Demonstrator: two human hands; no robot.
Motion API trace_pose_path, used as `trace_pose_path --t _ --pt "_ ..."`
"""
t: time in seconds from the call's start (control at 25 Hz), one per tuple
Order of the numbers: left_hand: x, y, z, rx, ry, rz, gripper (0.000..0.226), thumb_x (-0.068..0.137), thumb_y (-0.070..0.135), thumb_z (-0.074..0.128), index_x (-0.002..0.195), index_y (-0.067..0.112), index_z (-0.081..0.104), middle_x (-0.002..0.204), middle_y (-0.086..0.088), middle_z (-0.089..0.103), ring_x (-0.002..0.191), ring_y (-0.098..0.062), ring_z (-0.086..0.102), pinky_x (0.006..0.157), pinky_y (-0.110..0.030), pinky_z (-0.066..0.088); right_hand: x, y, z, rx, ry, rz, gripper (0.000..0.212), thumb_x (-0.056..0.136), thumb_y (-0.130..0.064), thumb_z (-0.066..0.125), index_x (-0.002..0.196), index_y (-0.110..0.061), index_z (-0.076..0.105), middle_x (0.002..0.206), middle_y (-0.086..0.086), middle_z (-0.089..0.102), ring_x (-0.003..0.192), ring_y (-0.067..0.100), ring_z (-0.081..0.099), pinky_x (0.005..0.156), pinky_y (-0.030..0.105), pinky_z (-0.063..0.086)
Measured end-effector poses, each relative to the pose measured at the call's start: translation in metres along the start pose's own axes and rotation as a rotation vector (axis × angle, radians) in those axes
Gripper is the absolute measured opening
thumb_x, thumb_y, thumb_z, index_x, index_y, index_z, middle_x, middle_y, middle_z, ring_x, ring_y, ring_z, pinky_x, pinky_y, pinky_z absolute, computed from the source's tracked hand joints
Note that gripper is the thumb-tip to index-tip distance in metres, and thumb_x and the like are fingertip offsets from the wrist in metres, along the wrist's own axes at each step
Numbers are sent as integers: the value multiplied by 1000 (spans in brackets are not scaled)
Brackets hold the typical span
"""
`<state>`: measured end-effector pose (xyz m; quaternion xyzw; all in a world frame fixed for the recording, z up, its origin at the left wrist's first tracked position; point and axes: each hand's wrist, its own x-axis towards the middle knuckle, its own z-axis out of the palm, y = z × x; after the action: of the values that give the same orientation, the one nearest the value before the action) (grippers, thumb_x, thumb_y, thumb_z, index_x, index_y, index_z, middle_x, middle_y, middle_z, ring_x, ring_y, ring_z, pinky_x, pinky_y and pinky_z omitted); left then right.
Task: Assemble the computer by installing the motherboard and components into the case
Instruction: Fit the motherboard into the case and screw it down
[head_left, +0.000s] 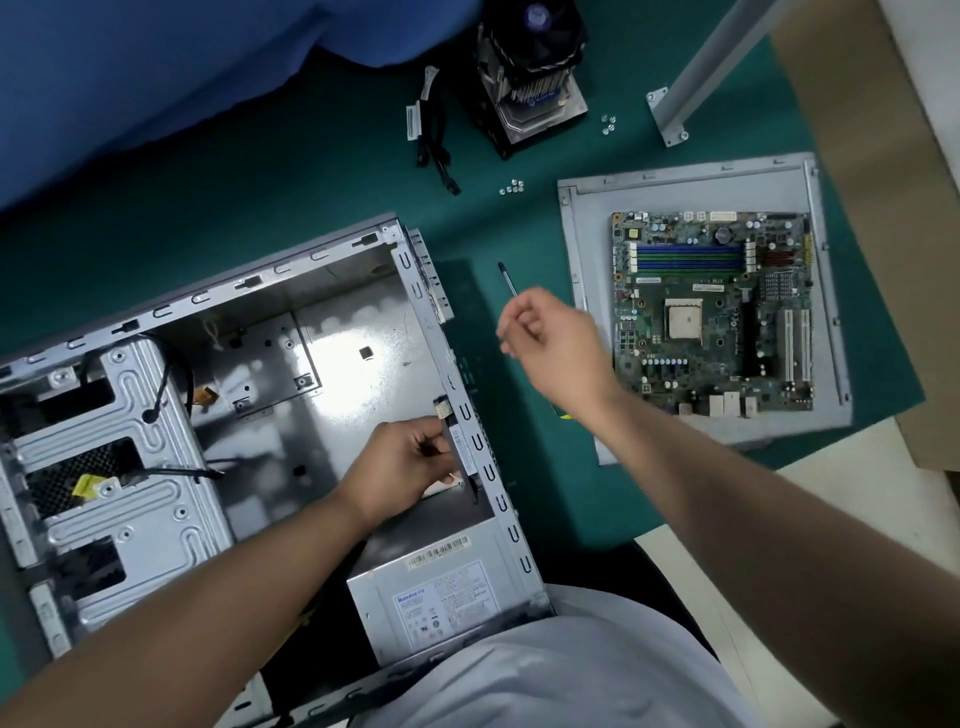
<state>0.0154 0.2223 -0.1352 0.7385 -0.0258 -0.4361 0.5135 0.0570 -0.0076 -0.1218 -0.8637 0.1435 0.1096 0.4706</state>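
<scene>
Head view looks down on a green mat (322, 171) that covers the bench, and I see the open computer case (332, 332) lying on its side at 8 o'clock. My left hand (405, 467) reaches into the case near its right wall, fingers curled round a small black part (451, 441) against the rim; I cannot tell what that part is. My right hand (556, 343) hovers above the mat between case and motherboard, pinching a screwdriver (508, 280) whose tip points toward 11 o'clock.

At 3 o'clock the motherboard (711, 312) lies flat on a grey metal side panel (587, 249), well apart from the case. Blue and green memory slots run across its upper part, and the square socket sits near its middle.

At 12 o'clock a cooler with fan (535, 67) stands on the mat, with a bundle of black cables (434, 130) just to its left. Two small clusters of screws (511, 187) lie loose near it. A grey metal bracket (696, 78) slants in from 1 o'clock.

Inside the case at 6 o'clock sits the power supply (431, 603), bearing a barcode sticker and a printed label too blurred to read. Drive cages (104, 467) fill the case's left side, with black wires trailing over them.

Blue fabric (156, 62) covers the 11 o'clock corner, brown cardboard (883, 156) the 2 o'clock edge.
</scene>
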Motion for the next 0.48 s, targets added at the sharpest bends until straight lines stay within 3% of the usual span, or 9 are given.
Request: trace_pose_path --t 0.08,0.16,0.28,0.36,0.48 --pt "-1 2 1 -13 7 9 17 85 -7 76 81 10 77 78 -12 76 79 -34 74 81 -50 61 -29 8 10 64 -40 42 28 96 -15 65 84 -41 62 77 -20 70 74 1 69 77 22 55" --pt "-1 3 2 -10 16 17 23 85 -4 77 81 19 77 77 -8 77 77 -26 75 75 -37 60 -50 17 20 134 -50 97 33 93 -15 69 80 -45 67 82 -28 71 76 -3 68 78 17 52" --pt "0 5 5 6 45 18 29 85 -1 79 82 27 76 79 -6 77 73 -13 74 68 -17 55 -73 30 32 293 -59 269 38 88 -15 70 78 -51 75 86 -17 77 81 4 73 84 35 60" --pt "0 4 6 4 60 10 27 84 -4 78 86 23 77 81 -9 78 74 -13 74 68 -16 55 -82 36 36 369 -70 351 37 83 -19 67 79 -54 76 89 -12 79 86 12 76 90 45 61" --pt "2 2 6 0 48 -1 23 84 -9 76 95 12 78 86 -14 78 81 -22 75 71 -19 56 -91 40 38 459 -100 404 30 79 -21 65 81 -48 78 90 -7 79 86 15 76 91 45 61"
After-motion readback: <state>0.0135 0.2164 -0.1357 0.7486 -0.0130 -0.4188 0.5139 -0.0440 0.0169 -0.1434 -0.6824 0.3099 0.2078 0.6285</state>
